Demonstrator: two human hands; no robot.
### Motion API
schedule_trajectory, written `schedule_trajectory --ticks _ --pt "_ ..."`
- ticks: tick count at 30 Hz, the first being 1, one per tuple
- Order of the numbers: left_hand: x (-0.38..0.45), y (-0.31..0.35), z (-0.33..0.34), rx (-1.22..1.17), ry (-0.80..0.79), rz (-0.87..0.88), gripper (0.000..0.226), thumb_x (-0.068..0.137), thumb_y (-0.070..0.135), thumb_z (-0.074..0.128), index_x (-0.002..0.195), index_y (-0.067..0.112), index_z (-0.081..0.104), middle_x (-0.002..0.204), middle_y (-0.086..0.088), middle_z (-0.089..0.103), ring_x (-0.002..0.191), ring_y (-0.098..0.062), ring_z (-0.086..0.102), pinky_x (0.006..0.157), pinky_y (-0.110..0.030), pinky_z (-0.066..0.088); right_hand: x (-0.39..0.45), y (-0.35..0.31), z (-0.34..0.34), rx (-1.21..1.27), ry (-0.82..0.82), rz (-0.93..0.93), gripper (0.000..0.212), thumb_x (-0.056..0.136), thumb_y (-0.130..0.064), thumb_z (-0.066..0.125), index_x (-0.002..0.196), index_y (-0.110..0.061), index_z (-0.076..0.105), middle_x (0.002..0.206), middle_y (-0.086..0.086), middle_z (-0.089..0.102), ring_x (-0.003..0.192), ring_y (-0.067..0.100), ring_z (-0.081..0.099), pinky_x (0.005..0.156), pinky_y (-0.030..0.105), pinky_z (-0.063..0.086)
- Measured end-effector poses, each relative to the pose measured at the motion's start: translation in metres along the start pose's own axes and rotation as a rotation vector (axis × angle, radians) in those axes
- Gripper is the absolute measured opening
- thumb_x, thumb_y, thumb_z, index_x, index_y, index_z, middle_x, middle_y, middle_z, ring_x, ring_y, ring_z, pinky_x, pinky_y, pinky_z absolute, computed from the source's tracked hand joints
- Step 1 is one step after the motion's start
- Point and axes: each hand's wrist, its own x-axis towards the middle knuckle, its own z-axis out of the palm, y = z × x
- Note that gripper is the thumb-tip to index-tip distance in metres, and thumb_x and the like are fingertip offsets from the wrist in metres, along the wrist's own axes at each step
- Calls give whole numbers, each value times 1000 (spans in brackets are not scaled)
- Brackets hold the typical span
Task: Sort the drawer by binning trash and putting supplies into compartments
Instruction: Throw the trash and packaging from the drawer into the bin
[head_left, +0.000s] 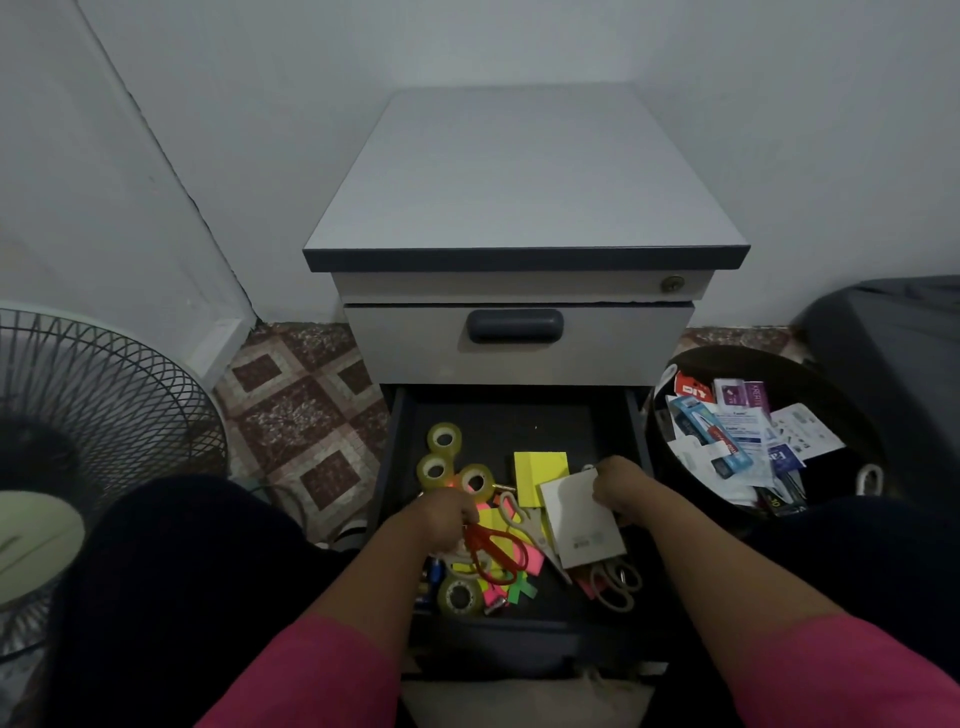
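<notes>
Left hand: the left hand (445, 512) reaches into the open drawer (397, 441) from the near left, knuckles up, its fingers curled down onto the red-handled scissors (492, 552); it grips them near where the handles meet the blades.
Right hand: the right hand (615, 486) has its fingers and thumb closed on the far edge of a white card box (584, 522), pinching it; the box is tilted, its far end raised over the clutter.
Arms: both forearms come in from the bottom of the view, pink sleeves (322, 675) pushed up to mid-forearm, converging on the drawer.
Drawer: the lowest one in a grey pedestal cabinet (524, 197), pulled out toward the person, dark inside.
Supplies: three clear tape rolls (444, 439) bunched at the left back, a fourth near the front edge; a yellow sticky-note pad (540, 475) just left of the white box; neon paper scraps (511, 569) under the scissors; a beige-handled pair of scissors (613, 584) partly under the box.
Bin: a dark round bin (852, 415) stands just right of the drawer, holding wrappers and printed packaging (737, 441).
Surroundings: a fan (78, 426) at the left, on patterned floor tiles (306, 415).
</notes>
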Motion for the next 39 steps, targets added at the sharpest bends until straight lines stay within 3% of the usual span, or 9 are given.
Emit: schedule_trajectory --ticks 2,5,12,17,21,27,31,34,39 --pt "-2 1 -1 191 29 8 42 91 -5 44 129 9 53 136 -10 49 122 -25 49 94 -30 42 0 -1 0 -7 -1 0 38 98 -5 39 135 2 43 128 25 49 115 39 51 90 43 48" --pt "-5 0 -2 410 81 -21 31 93 8 46 124 11 54 130 -11 54 118 -28 52 97 -37 43 0 -1 0 -9 -3 -3 39 98 -4 39 136 1 42 129 25 48 115 39 50 90 44 49" --pt "-9 -1 -14 469 69 -52 29 94 5 44 120 2 57 125 -15 58 113 -28 56 93 -36 46 -6 1 -1 -9 25 -57 38 97 -6 40 133 2 47 128 22 52 114 36 53 82 36 47" --pt "-14 -10 2 514 -11 6 34 94 6 47 128 6 53 136 -14 50 124 -28 48 102 -36 39 -14 4 0 50 31 -81 39 96 -5 41 133 0 49 129 22 52 115 36 53 91 40 46" --pt "-21 -2 -2 524 6 -2 33 85 3 60 118 4 60 124 -13 58 115 -28 55 92 -37 46 -22 3 0 81 43 -116 39 94 -3 45 133 -2 50 130 21 52 117 35 52 92 37 45" --pt "-24 -9 -4 455 163 48 33 92 17 51 119 1 60 122 -17 61 82 -18 57 80 -28 49 -30 0 -4 143 60 -162 40 89 3 53 128 -3 54 128 19 52 113 32 53 81 32 45" --pt "-31 -4 -3 504 100 49 31 93 11 47 123 6 53 124 -17 56 112 -28 55 94 -35 44 -33 0 -4 188 72 -168 38 88 5 53 126 -3 54 123 20 54 110 32 55 79 34 47" --pt "-27 -7 7 535 30 -35 29 91 5 53 120 4 57 124 -15 58 114 -28 55 95 -35 44 -34 2 -3 183 73 -170 36 87 6 54 122 -1 57 121 20 57 109 33 56 82 35 48" --pt "-31 1 8 515 85 -66 28 91 -1 46 116 0 59 123 -17 58 114 -31 56 93 -37 46 -35 3 -3 199 72 -164 35 86 6 56 120 -2 58 119 21 58 106 33 56 82 35 48"
